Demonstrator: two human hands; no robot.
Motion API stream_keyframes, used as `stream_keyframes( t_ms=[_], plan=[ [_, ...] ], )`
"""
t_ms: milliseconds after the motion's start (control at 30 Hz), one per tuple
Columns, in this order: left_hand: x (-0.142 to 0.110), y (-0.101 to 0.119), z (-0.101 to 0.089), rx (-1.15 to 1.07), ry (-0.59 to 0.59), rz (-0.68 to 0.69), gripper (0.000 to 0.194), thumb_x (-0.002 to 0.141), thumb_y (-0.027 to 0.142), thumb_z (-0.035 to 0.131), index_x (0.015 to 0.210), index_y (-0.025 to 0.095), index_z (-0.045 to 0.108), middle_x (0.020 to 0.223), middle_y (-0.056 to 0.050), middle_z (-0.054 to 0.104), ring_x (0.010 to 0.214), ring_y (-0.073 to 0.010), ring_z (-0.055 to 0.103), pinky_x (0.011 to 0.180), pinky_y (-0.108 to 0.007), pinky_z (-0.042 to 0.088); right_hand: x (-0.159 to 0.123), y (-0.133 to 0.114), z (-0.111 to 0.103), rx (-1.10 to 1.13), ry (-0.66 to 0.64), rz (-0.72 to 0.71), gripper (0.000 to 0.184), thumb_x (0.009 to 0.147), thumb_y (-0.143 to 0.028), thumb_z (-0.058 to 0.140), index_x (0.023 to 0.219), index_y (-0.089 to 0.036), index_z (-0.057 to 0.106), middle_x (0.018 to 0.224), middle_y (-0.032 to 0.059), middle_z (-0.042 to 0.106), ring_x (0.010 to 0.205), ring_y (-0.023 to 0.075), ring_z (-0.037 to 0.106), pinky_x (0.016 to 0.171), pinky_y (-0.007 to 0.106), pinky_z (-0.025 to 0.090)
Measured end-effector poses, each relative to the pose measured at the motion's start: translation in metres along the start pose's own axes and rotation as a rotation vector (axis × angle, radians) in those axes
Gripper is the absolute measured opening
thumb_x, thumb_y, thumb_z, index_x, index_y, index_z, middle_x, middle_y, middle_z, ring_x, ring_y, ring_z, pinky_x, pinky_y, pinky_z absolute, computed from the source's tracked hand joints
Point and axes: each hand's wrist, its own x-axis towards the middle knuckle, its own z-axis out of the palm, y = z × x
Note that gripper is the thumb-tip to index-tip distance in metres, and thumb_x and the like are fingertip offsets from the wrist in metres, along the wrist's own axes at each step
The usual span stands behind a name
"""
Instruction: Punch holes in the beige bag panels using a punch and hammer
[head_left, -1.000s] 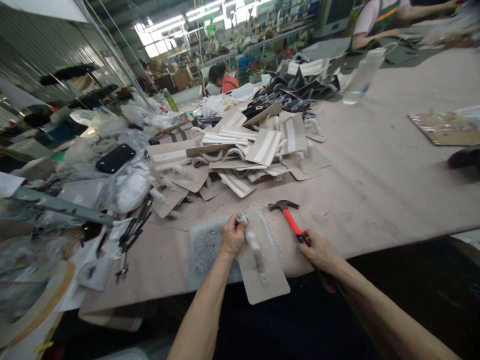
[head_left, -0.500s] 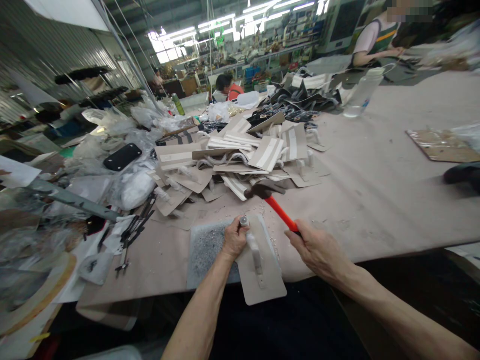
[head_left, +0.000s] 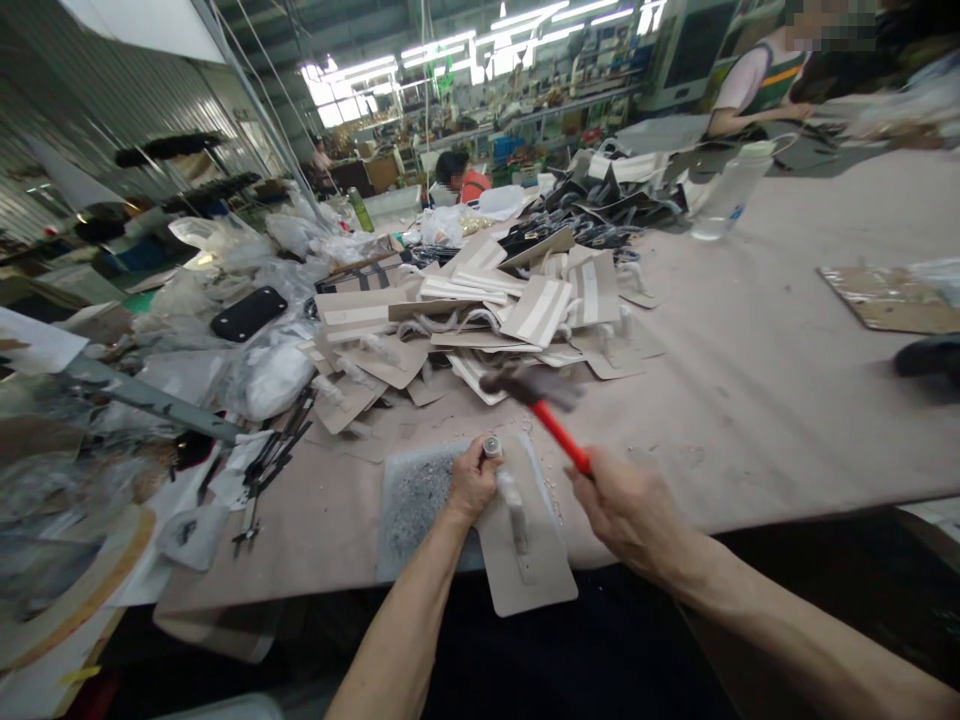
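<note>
My left hand (head_left: 472,480) grips a short upright metal punch (head_left: 492,447) with a round, shiny top. Its lower end is hidden by the fingers. The punch stands at the far end of a wrapped handle (head_left: 513,505) fixed on a beige panel (head_left: 529,580). That panel lies partly on a grey, pitted slab (head_left: 412,500) and juts over the table's front edge. In my right hand (head_left: 630,510) is a claw hammer (head_left: 559,430) with a red shaft. Its head is raised above and beyond the punch, blurred by motion, not touching it.
Beyond the slab lies a heap of beige panels with handles (head_left: 450,330). Dark pieces (head_left: 592,205) are piled behind it. Plastic bags (head_left: 274,375) and thin black tools (head_left: 274,465) are at left. A water bottle (head_left: 731,195) stands at right; a co-worker (head_left: 757,85) sits beyond.
The hammer has risen from beside the slab, swinging left and up to above the punch. My left hand, the punch and the panel have stayed nearly in place.
</note>
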Motion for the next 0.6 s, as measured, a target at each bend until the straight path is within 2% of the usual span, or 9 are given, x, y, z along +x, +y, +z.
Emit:
stream_keyframes(
  t_ms=[67,133,200,267,333,367,500,533,600],
  plan=[
    [0.000,-0.002,0.001,0.021,0.005,-0.004,0.014,0.082,0.018,0.057,0.093,0.019,0.065,0.075,0.001,0.064,0.069,-0.0148,0.058,0.068,-0.024,0.046,-0.005,0.005,0.010,-0.047,-0.212,-0.028,0.022,0.096,-0.031,0.038,0.079,-0.021,0.048,0.048,-0.0033,0.044,0.039,0.0098,0.032,0.046,0.028,0.015],
    [-0.001,-0.002,0.001,0.021,0.002,-0.008,0.015,0.082,0.019,0.057,0.095,0.019,0.065,0.075,0.001,0.064,0.068,-0.0146,0.058,0.068,-0.024,0.046,-0.003,0.007,0.006,-0.082,-0.308,-0.011,0.017,0.095,-0.030,0.042,0.082,-0.021,0.048,0.049,-0.0037,0.046,0.039,0.0098,0.032,0.047,0.028,0.013],
    [-0.001,0.000,0.001,0.002,-0.002,-0.006,0.016,0.083,0.020,0.057,0.097,0.019,0.066,0.080,0.000,0.066,0.073,-0.0153,0.060,0.071,-0.025,0.047,0.004,0.003,-0.008,-0.069,-0.230,0.023,0.020,0.097,-0.034,0.042,0.082,-0.022,0.047,0.051,-0.0035,0.047,0.041,0.0103,0.035,0.048,0.028,0.015],
    [-0.001,0.002,0.000,-0.021,-0.008,-0.006,0.016,0.083,0.020,0.056,0.097,0.019,0.066,0.083,-0.001,0.067,0.076,-0.0158,0.061,0.074,-0.025,0.047,0.011,-0.003,-0.019,-0.022,-0.049,0.074,0.025,0.098,-0.039,0.037,0.083,-0.022,0.047,0.053,-0.0029,0.048,0.042,0.0109,0.037,0.049,0.026,0.021],
    [0.000,0.003,0.000,-0.035,-0.010,-0.016,0.015,0.082,0.020,0.057,0.094,0.019,0.066,0.082,-0.001,0.067,0.076,-0.0160,0.061,0.074,-0.025,0.046,0.010,-0.006,-0.018,0.023,0.075,0.094,0.029,0.099,-0.040,0.032,0.084,-0.022,0.047,0.055,-0.0010,0.051,0.045,0.0115,0.041,0.050,0.026,0.025],
    [0.000,0.003,0.000,-0.037,-0.005,-0.026,0.014,0.082,0.020,0.058,0.092,0.019,0.066,0.080,-0.001,0.066,0.074,-0.0158,0.060,0.073,-0.025,0.046,0.007,-0.006,-0.012,0.030,0.061,0.081,0.029,0.099,-0.039,0.031,0.083,-0.022,0.047,0.055,-0.0003,0.052,0.045,0.0117,0.041,0.050,0.026,0.025],
    [0.001,0.003,0.000,-0.043,0.012,-0.060,0.015,0.079,0.019,0.060,0.091,0.019,0.068,0.071,0.001,0.062,0.067,-0.0152,0.057,0.068,-0.025,0.046,-0.011,0.004,0.017,-0.009,-0.311,0.016,0.023,0.097,-0.031,0.035,0.082,-0.021,0.049,0.052,-0.0005,0.052,0.042,0.0117,0.039,0.048,0.029,0.017],
    [0.001,0.003,0.000,-0.046,0.014,-0.059,0.016,0.079,0.019,0.060,0.093,0.019,0.069,0.071,0.001,0.062,0.067,-0.0152,0.057,0.068,-0.025,0.046,-0.014,0.008,0.021,-0.016,-0.377,0.042,0.021,0.097,-0.031,0.037,0.084,-0.021,0.050,0.054,-0.0004,0.053,0.043,0.0121,0.041,0.049,0.029,0.017],
    [0.001,0.004,0.000,-0.049,0.015,-0.047,0.018,0.080,0.019,0.059,0.095,0.019,0.069,0.074,0.001,0.064,0.070,-0.0159,0.059,0.071,-0.026,0.047,-0.016,0.017,0.026,0.016,-0.422,0.133,0.020,0.096,-0.035,0.040,0.088,-0.021,0.051,0.059,0.0001,0.056,0.048,0.0135,0.046,0.052,0.028,0.020]
  ],
)
